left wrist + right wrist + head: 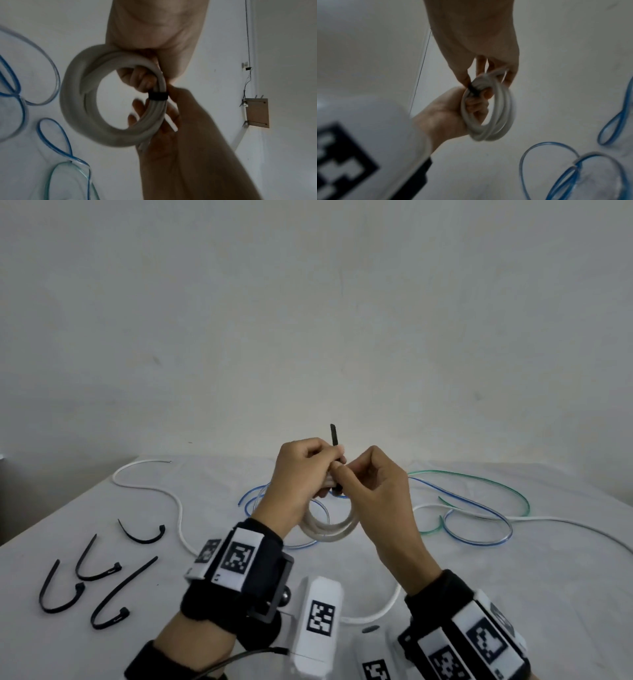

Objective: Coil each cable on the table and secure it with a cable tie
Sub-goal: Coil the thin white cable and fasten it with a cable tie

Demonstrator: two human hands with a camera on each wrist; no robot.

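Note:
A coiled white cable (329, 527) (77, 102) (494, 116) hangs between both hands above the table. A black cable tie (335, 440) (157, 96) (473, 88) wraps the coil, and its tail sticks up past the knuckles. My left hand (305, 474) (453, 108) grips the coil with fingers curled through it. My right hand (370, 477) (171, 121) pinches the tie at the coil. Loose white (178, 505), blue (479, 508) and green (479, 477) cables lie on the table.
Several spare black cable ties (102, 583) lie at the front left of the white table (548, 577). A plain wall rises behind. Blue cable loops (15, 86) (573, 169) lie under the hands.

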